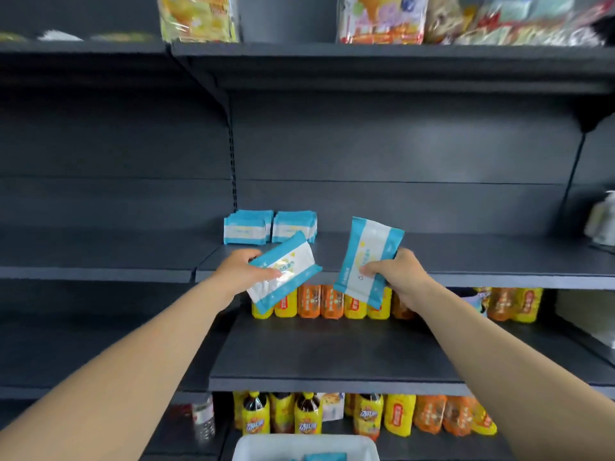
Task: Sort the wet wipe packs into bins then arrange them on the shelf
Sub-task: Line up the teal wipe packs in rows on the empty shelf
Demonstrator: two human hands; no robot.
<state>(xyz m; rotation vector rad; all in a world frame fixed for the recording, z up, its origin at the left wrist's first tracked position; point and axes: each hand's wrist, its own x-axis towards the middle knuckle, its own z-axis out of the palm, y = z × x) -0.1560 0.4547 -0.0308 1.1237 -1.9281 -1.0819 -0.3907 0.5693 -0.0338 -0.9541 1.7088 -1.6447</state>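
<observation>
The left hand (238, 269) pinches one blue-and-white wet wipe pack (283, 271) by its end, and the right hand (397, 272) grips a second pack (366, 261) low on its edge, both held at the front lip of the grey shelf (466, 257); two upright rows of packs (269, 231) stand at the back. Held so near their ends, the soft packs could sag or slip; pushed in carelessly, they might topple those rows; the white bin (306, 447) waits below.

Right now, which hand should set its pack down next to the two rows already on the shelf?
Left, probably. The left hand holds its wipe pack just in front of the standing rows. The right hand holds its pack farther right, so it could start a new row there instead.
</observation>
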